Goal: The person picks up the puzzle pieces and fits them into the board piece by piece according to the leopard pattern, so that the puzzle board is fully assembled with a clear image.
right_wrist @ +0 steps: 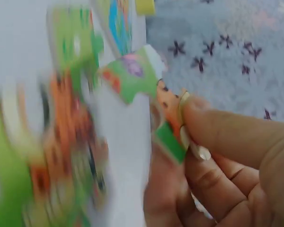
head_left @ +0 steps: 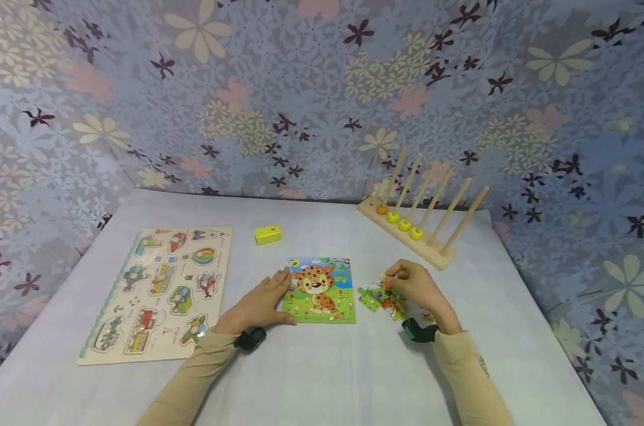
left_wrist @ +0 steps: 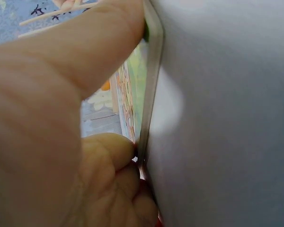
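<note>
A small square leopard puzzle lies on the table, its picture showing a spotted cub on green grass. My left hand rests at its left side, with the fingers along the left edge and the thumb at the lower left corner. In the left wrist view the thumb touches the puzzle's thin edge. My right hand is over a loose pile of puzzle pieces to the right. Between thumb and fingers it pinches an orange-spotted and green puzzle piece. Nearer pieces are blurred in that view.
A wooden peg board with vehicle pictures lies at the left. A yellow block sits behind the puzzle. At the back right stands a wooden rack with upright rods and several beads. Floral fabric hangs behind the table.
</note>
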A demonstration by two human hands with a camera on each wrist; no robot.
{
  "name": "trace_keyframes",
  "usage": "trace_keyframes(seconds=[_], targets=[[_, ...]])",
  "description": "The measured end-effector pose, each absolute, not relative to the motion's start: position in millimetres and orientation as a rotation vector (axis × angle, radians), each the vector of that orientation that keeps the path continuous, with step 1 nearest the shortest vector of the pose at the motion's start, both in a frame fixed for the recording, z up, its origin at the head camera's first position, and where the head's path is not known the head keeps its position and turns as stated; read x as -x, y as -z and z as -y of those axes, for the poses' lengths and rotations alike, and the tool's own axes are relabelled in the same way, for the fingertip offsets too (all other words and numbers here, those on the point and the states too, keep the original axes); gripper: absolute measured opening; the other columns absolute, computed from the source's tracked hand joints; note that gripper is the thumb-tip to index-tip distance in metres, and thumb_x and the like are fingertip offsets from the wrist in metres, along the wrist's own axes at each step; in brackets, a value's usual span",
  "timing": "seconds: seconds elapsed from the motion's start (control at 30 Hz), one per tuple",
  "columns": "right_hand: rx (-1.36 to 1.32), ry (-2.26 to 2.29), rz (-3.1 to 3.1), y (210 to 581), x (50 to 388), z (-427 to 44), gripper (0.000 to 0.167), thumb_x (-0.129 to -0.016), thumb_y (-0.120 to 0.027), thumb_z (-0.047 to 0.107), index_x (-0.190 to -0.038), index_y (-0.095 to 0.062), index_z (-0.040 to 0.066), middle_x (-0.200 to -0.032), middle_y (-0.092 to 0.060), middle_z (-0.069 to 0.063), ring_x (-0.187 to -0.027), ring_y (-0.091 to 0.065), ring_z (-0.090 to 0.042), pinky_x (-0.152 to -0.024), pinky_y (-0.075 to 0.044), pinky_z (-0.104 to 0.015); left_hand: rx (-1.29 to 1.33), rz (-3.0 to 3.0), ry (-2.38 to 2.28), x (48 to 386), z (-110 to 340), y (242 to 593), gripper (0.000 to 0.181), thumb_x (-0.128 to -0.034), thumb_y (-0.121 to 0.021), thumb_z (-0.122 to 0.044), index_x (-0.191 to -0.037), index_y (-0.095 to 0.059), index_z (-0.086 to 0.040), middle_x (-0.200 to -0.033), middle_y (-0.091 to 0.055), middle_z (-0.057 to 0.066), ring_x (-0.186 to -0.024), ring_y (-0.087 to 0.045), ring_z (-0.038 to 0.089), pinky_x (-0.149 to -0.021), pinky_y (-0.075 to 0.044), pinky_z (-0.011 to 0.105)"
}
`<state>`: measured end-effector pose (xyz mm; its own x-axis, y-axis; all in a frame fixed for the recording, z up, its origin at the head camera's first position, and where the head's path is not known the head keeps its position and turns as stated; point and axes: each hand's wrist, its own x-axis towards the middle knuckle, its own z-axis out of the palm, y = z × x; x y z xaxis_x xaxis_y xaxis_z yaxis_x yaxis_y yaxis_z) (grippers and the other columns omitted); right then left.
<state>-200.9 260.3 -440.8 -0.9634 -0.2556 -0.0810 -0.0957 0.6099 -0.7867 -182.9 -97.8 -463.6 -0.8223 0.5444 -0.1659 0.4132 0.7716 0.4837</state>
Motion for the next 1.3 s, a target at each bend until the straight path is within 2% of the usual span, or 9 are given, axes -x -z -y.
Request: trace_keyframes(seconds=[0.13, 0.33, 0.4, 0.6, 0.87, 1.13, 1.3], targets=[[0.313, 1.383, -2.532, 445, 206, -242, 0.018, -0.093, -0.064, 0.015, -0.100, -0.060, -0.001, -0.087, -0.072, -0.014, -0.075, -0.066, -0.018, -0.066, -0.053, -0.027, -0.738, -2.668, -0.636, 183, 98, 464, 0.103, -0.0817, -0.073, -0.045, -0.152, -0.017, 0.004, -0.161, -0.013, 0.021, -0.150, -0.015, 0.036, -0.124, -0.015, 0.050], [0.348, 1.521, -2.350, 449, 212, -209, 0.031, -0.095, -0.060, 0.009, -0.121, -0.054, -0.006, -0.093, -0.066, -0.015, -0.074, -0.064, -0.016, -0.068, -0.058, -0.030, -0.770, -2.678, -0.620, 184, 98, 470, 0.103, -0.0815, -0.073, -0.046, -0.152, -0.017, 0.004, -0.161, -0.013, 0.021, -0.149, -0.016, 0.037, -0.123, -0.015, 0.050], [0.341, 1.536, -2.320, 449, 214, -197, 0.032, -0.095, -0.060, 0.009, -0.123, -0.054, -0.005, -0.091, -0.064, -0.013, -0.070, -0.062, -0.016, -0.066, -0.058, -0.031, -0.782, -2.682, -0.607, 185, 97, 472, 0.103, -0.0815, -0.072, -0.047, -0.152, -0.018, 0.004, -0.161, -0.013, 0.021, -0.149, -0.016, 0.037, -0.123, -0.016, 0.050], [0.327, 1.432, -2.382, 455, 220, -158, 0.025, -0.093, -0.063, 0.013, -0.115, -0.062, 0.002, -0.086, -0.068, -0.010, -0.058, -0.058, -0.013, -0.053, -0.052, -0.027, -0.787, -2.674, -0.633, 185, 96, 470, 0.102, -0.0812, -0.074, -0.044, -0.151, -0.020, 0.007, -0.160, -0.014, 0.023, -0.149, -0.018, 0.038, -0.123, -0.017, 0.052], [0.290, 1.249, -2.584, 462, 218, -117, 0.019, -0.087, -0.071, 0.016, -0.102, -0.067, 0.004, -0.080, -0.068, -0.006, -0.063, -0.059, -0.012, -0.053, -0.047, -0.022, -0.757, -2.677, -0.614, 184, 96, 467, 0.101, -0.0820, -0.073, -0.045, -0.152, -0.020, 0.005, -0.161, -0.013, 0.021, -0.149, -0.017, 0.036, -0.124, -0.016, 0.050], [0.323, 1.210, -2.672, 459, 212, -95, 0.020, -0.088, -0.072, 0.017, -0.101, -0.067, 0.003, -0.083, -0.069, -0.009, -0.064, -0.061, -0.011, -0.054, -0.051, -0.022, -0.774, -2.660, -0.667, 183, 100, 465, 0.101, -0.0823, -0.072, -0.047, -0.151, -0.020, 0.006, -0.161, -0.014, 0.022, -0.149, -0.016, 0.037, -0.124, -0.015, 0.052], [0.328, 1.135, -2.786, 459, 210, -87, 0.016, -0.086, -0.073, 0.015, -0.092, -0.065, 0.002, -0.077, -0.066, -0.009, -0.060, -0.055, -0.011, -0.051, -0.045, -0.020, -0.799, -2.656, -0.708, 182, 102, 463, 0.103, -0.0824, -0.069, -0.053, -0.151, -0.020, 0.006, -0.161, -0.015, 0.023, -0.149, -0.016, 0.039, -0.123, -0.014, 0.053]])
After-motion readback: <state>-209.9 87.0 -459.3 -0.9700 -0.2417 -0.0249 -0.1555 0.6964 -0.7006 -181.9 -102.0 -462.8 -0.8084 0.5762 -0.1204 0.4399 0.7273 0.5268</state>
